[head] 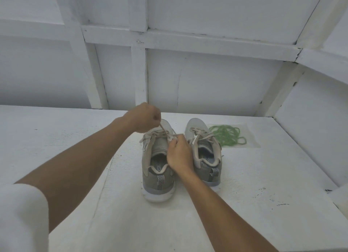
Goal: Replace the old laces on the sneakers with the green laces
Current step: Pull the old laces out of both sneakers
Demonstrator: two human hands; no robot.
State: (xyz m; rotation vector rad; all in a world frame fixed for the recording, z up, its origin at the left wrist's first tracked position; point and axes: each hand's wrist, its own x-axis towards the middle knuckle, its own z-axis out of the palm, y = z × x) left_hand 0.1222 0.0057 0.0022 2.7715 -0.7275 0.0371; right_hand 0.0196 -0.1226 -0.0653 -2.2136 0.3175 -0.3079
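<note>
A white table (75, 131) stood by a white wall (216, 78) with two grey sneakers on it.
The left hand (145, 117) was curled tight and pinched one end of the old lace (162, 128), holding it up over the toe of the left sneaker (158, 178). The right hand (178, 154) pinched the same lace at the top of that shoe. The right sneaker (205, 157) stood just beside it, laced too. The green laces (226, 135) lay in a loose pile near the right sneaker.
</note>
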